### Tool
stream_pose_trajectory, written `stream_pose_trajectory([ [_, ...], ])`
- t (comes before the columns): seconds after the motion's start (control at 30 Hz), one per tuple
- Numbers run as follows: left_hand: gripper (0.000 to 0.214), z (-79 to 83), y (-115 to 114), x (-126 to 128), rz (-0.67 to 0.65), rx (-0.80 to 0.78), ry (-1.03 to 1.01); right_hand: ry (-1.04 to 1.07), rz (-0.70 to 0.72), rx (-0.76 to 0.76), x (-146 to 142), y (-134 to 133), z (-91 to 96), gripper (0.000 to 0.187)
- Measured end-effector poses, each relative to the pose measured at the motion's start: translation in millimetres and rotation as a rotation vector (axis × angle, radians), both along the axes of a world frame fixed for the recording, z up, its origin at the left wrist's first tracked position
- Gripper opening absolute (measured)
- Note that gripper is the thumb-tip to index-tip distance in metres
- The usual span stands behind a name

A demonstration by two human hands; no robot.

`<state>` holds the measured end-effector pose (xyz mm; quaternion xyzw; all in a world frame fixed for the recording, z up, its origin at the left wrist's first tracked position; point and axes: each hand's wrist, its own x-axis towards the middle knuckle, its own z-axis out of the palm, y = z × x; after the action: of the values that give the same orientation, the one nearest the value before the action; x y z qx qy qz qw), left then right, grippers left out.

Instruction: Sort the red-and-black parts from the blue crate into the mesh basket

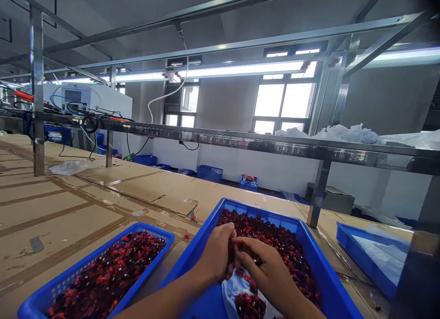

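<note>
My left hand (216,255) and my right hand (268,268) meet over the middle blue plastic basket (319,264), which is heaped with small red and black parts (282,241). Both hands have their fingers curled and pinched together around some of these small parts. Just below the hands lies a clear plastic bag (237,291) with more of the red and black parts inside it. A second blue basket (68,277), also full of the same parts, stands to the left of my left forearm.
The workbench is covered with taped cardboard sheets (68,209). A blue tray with white plastic (374,255) stands at the right. A steel shelf rail (275,145) crosses above the bench on posts (318,190). Blue crates (209,173) stand on the floor beyond.
</note>
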<state>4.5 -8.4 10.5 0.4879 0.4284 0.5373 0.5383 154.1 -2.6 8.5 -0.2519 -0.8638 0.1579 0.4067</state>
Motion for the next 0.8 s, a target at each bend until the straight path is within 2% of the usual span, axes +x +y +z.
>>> stream_pose_trajectory([
  [0.17, 0.038, -3.6, 0.1, 1.0, -0.032, 0.009, 0.002, -0.190, -0.026, 0.186, 8.6, 4.4, 2.1, 0.027],
  [0.37, 0.038, -11.2, 8.6, -0.8, 0.053, -0.098, -0.050, -0.264, -0.056, 0.205, 8.9, 4.5, 3.3, 0.017],
  [0.53, 0.039, -9.7, 8.7, -1.6, 0.050, -0.134, -0.032, -0.273, -0.055, 0.274, 7.1, 2.2, 2.1, 0.025],
  [0.7, 0.036, -6.6, 6.4, 0.2, -0.008, -0.198, -0.072, -0.308, 0.017, 0.314, 8.2, -0.7, 6.0, 0.026],
  [0.8, 0.038, -6.9, 6.7, -2.1, -0.066, -0.262, -0.088, -0.311, 0.003, 0.360, 8.2, 0.3, 4.3, 0.029],
])
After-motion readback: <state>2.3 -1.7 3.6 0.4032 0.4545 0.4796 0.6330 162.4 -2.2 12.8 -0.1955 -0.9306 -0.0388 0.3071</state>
